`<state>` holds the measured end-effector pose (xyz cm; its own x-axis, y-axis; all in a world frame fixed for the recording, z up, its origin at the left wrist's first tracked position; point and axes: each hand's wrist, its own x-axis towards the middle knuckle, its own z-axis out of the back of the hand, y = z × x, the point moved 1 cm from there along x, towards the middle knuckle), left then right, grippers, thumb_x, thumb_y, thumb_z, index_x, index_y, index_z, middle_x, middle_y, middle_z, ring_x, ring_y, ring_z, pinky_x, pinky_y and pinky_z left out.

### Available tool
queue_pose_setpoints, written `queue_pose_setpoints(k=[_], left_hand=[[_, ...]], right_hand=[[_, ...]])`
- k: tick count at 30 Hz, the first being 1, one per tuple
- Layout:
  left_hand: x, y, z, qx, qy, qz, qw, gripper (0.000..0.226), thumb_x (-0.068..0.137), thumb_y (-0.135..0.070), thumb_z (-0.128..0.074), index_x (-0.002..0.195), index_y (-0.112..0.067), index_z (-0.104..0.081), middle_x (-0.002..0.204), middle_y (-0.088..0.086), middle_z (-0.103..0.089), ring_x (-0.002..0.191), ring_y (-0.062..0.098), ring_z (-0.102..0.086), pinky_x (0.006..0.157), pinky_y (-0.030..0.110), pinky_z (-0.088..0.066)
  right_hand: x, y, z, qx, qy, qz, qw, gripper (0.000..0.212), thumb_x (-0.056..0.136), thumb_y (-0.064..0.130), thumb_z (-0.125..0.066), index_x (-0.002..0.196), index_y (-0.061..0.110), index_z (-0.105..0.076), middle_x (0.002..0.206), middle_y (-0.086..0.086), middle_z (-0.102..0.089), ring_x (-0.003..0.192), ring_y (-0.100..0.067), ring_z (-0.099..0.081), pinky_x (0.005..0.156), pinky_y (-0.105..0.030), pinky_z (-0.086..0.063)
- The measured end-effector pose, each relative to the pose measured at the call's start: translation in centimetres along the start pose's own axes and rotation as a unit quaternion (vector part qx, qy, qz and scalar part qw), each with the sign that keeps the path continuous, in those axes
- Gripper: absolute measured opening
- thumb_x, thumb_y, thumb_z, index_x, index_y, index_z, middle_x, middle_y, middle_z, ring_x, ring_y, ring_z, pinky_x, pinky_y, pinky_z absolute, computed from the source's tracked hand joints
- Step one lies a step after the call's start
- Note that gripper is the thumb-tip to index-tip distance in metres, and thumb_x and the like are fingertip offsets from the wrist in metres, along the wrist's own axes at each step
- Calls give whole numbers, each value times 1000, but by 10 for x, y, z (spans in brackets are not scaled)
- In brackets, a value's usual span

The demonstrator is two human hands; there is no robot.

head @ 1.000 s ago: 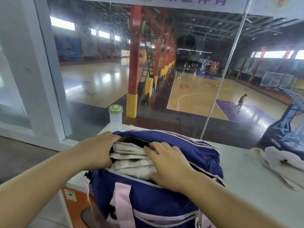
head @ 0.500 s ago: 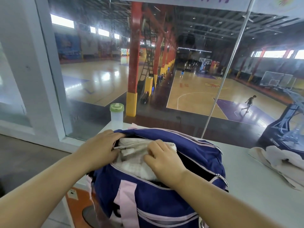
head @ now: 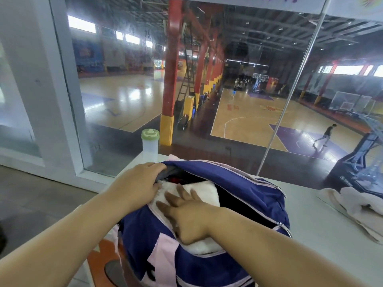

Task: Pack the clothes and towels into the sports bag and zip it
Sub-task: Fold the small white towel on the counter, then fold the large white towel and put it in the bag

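White towel crowds bag mouth; right part free.

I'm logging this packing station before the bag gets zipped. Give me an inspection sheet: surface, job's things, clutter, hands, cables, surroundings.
Surface: white table; the bag sits at its near left end.
Job's things: blue sports bag is unzipped; a white towel lies in its mouth; a pale cloth pile lies unpacked on the table to the right.
Clutter: green-lidded bottle stands behind the bag.
Hands: left hand grips the rim of the bag's opening; right hand presses flat on the towel.
Cables: nothing seen.
Surroundings: window looks onto a basketball court; a person walks there.
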<state>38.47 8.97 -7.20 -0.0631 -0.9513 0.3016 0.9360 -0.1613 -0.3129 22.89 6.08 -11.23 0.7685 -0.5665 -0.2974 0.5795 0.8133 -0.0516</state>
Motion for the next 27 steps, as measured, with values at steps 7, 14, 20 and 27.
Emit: queue_pose_setpoints(k=[7, 14, 20, 27], left_hand=[[-6, -4, 1, 17, -6, -4, 1000, 28, 88, -22, -54, 114, -27, -42, 112, -3, -59, 91, 18, -57, 77, 32, -48], [-10, -28, 6, 45, -91, -81, 992, 33, 85, -25, -62, 116, -22, -54, 116, -4, -53, 108, 20, -46, 90, 31, -43], [-7, -83, -2, 91, -28, -196, 976, 17, 72, -40, -61, 86, -31, -64, 84, -13, -63, 73, 11, -62, 58, 28, -55], [21, -174, -44, 69, 52, -262, 961, 34, 83, -53, -40, 99, -29, -59, 101, -13, -60, 97, 11, -57, 78, 31, -47]], right_hand=[[-1, -9, -7, 31, -19, -15, 999, 68, 93, 42, -43, 149, 37, -5, 159, 4, 7, 144, -25, 15, 115, -43, 6], [-52, -19, 10, 39, -78, -19, 996, 46, 94, 46, -43, 136, 26, -45, 144, 3, -43, 129, -21, -41, 101, -39, -39], [-142, -54, 19, 33, -114, -68, 991, 40, 91, 47, -49, 128, 32, -51, 126, 9, -59, 114, -15, -53, 91, -41, -46], [-267, -135, -5, 99, -73, -266, 956, 44, 88, 55, -51, 128, 36, -49, 124, 15, -58, 111, -11, -54, 95, -34, -44]])
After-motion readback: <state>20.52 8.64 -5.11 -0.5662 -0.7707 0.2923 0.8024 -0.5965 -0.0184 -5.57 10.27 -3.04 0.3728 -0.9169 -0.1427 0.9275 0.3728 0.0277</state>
